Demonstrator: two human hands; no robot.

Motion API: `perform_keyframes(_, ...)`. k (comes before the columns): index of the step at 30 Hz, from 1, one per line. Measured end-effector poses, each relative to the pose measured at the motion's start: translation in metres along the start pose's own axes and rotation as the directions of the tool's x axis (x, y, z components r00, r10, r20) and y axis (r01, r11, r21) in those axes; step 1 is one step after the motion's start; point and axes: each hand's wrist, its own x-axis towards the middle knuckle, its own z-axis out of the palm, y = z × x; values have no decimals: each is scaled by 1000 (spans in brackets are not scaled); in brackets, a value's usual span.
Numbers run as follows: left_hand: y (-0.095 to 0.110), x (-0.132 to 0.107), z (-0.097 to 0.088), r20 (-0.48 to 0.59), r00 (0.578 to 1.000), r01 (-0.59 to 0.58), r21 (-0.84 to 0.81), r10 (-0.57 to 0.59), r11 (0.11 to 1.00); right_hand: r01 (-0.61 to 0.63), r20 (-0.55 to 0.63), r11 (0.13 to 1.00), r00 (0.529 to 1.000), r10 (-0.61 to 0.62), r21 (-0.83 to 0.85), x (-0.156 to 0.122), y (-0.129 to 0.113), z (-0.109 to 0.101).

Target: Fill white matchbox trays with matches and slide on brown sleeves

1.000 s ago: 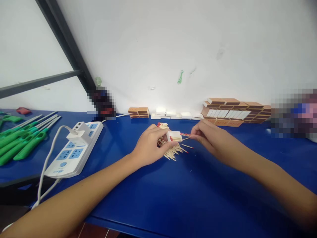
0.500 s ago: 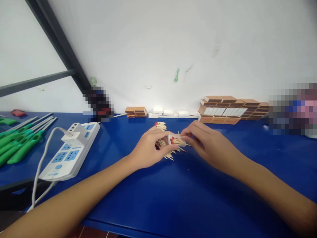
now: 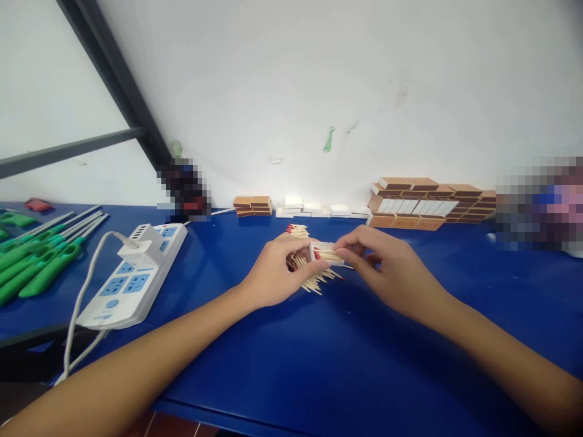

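My left hand (image 3: 282, 270) is closed around a small white matchbox tray (image 3: 312, 250), with its thumb along the near side. Inside the tray lie red-headed matches (image 3: 325, 255), their heads toward my left hand. At the tray's right end, the thumb and forefinger of my right hand (image 3: 387, 261) pinch at the ends of the matches; how many they hold is hidden. Beneath and behind my left hand, a pile of loose matches (image 3: 314, 284) lies on the blue table (image 3: 282, 358). Another bunch of matches (image 3: 298, 230) shows just beyond my fingers.
Along the wall stand a small stack of matchboxes (image 3: 252, 205), several white trays (image 3: 314, 210) and a larger matchbox stack (image 3: 410, 206). A white power strip (image 3: 132, 279) with a plugged-in adapter and cable lies left, beside several green long-necked lighters (image 3: 50, 255).
My right fingertips have shifted slightly at the tray's right end, and the matches inside lie a little differently. My left hand keeps its hold. The whole view has moved slightly.
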Motion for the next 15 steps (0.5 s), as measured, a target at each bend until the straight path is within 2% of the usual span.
perform_keyframes(7, -3, 0, 0, -8, 1000, 1, 11, -1, 1000, -184, -7, 976, 982, 186, 114, 3, 1, -1)
perform_keyframes(15, 1, 1, 0, 24, 999, -29, 9, 29, 1000, -144, 2, 987, 990, 144, 66, 1, 1, 1)
